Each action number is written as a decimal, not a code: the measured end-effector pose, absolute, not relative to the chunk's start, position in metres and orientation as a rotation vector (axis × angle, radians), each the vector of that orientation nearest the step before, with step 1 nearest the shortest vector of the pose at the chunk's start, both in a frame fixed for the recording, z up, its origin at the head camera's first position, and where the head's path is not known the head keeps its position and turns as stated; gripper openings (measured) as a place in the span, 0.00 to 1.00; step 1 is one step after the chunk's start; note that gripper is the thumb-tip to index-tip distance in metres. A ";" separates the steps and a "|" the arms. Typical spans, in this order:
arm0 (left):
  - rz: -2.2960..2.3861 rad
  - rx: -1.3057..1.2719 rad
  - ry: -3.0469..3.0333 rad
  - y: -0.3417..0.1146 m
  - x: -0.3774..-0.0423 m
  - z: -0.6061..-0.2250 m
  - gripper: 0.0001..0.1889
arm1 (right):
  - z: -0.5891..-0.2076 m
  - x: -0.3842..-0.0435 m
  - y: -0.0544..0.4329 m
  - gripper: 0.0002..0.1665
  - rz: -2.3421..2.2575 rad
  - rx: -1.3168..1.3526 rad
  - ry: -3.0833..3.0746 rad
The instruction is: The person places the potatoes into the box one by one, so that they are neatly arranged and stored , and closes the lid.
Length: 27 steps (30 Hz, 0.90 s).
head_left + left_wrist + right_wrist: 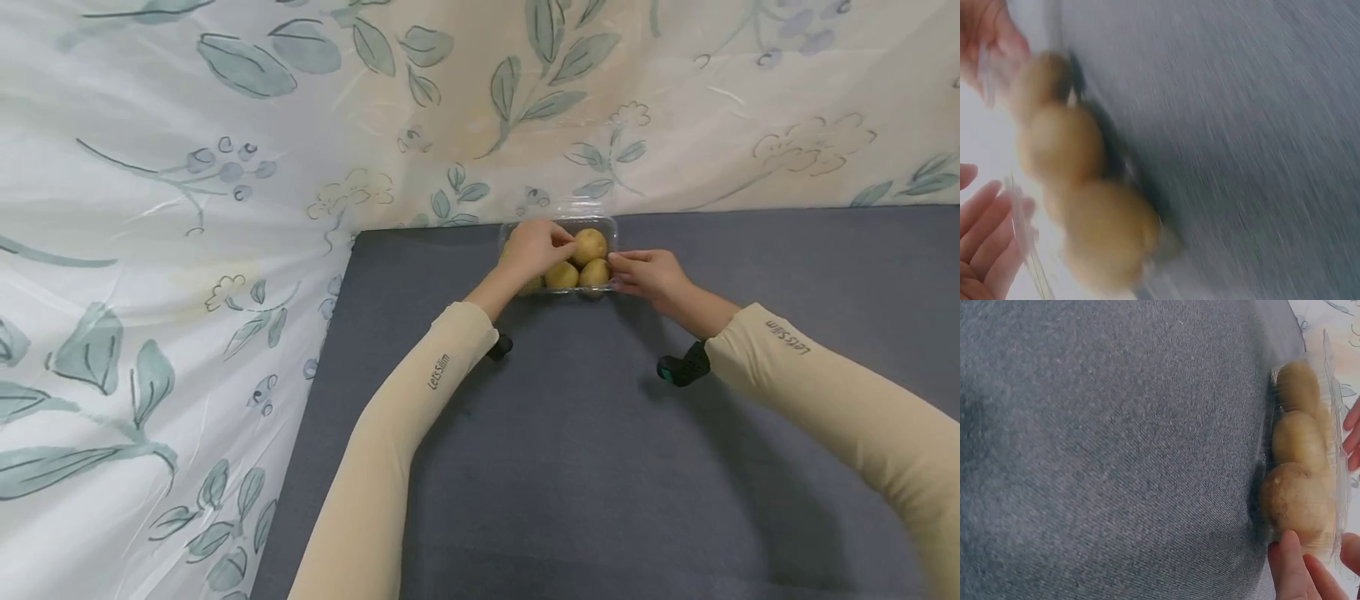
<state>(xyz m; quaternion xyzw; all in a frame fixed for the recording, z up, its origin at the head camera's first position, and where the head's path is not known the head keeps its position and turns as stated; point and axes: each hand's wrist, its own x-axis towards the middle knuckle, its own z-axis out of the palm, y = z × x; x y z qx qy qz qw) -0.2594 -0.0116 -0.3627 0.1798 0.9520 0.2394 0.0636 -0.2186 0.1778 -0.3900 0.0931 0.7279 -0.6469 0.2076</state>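
Observation:
Several potatoes (590, 245) sit in a clear plastic container (551, 291) at the far edge of the table. Over the container's left part reaches my left hand (531, 247), its fingertips close to a potato at the back. The left wrist view is blurred, with the left hand's fingers (991, 237) loosely extended beside the rim and holding nothing. At the right end, my right hand (647, 273) grips the container's side wall. In the right wrist view, its fingers (1291, 562) press the wall beside the nearest potato (1291, 497), the thumb (1351, 550) near the rim.
A dark grey cloth (570, 450) covers the table. Patterned curtain sheeting (465, 108) hangs right behind the container and along the left side. Black wrist devices (684, 365) stick out under the beige sleeves (817, 392).

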 end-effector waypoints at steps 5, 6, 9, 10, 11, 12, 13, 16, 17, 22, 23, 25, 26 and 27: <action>1.001 0.417 2.964 -0.042 -0.265 -0.361 0.15 | -0.388 -0.220 0.180 0.40 -1.757 0.239 2.052; 1.069 0.380 2.993 -0.048 -0.267 -0.362 0.16 | -0.388 -0.221 0.180 0.41 -1.750 0.235 2.067; 1.237 0.242 3.043 -0.064 -0.274 -0.361 0.17 | -0.384 -0.225 0.179 0.44 -1.763 0.238 2.108; 1.277 0.200 3.034 -0.069 -0.277 -0.360 0.17 | -0.382 -0.227 0.178 0.43 -1.769 0.246 2.128; 1.308 0.169 3.018 -0.073 -0.280 -0.360 0.18 | -0.379 -0.229 0.177 0.42 -1.784 0.254 2.146; 1.338 0.151 2.993 -0.076 -0.283 -0.359 0.19 | -0.375 -0.232 0.176 0.41 -1.808 0.266 2.164; 1.356 0.136 2.963 -0.079 -0.285 -0.357 0.20 | -0.371 -0.235 0.175 0.40 -1.833 0.283 2.181; 1.440 0.105 2.845 -0.086 -0.294 -0.351 0.23 | -0.358 -0.246 0.173 0.39 -1.865 0.320 2.229; 1.459 0.096 2.816 -0.087 -0.297 -0.349 0.23 | -0.354 -0.250 0.173 0.39 -1.876 0.316 2.230; 1.477 0.038 2.731 -0.088 -0.310 -0.339 0.27 | -0.335 -0.269 0.174 0.41 -1.910 0.253 2.189; 1.470 0.035 2.723 -0.087 -0.312 -0.336 0.28 | -0.332 -0.271 0.173 0.42 -1.915 0.239 2.180; 1.459 0.032 2.717 -0.085 -0.315 -0.332 0.29 | -0.326 -0.276 0.171 0.42 -1.939 0.232 2.151; 1.472 0.045 2.716 -0.084 -0.317 -0.330 0.28 | -0.324 -0.278 0.169 0.42 -1.951 0.230 2.134; 1.480 0.049 2.712 -0.083 -0.318 -0.329 0.29 | -0.322 -0.279 0.167 0.42 -1.977 0.237 2.109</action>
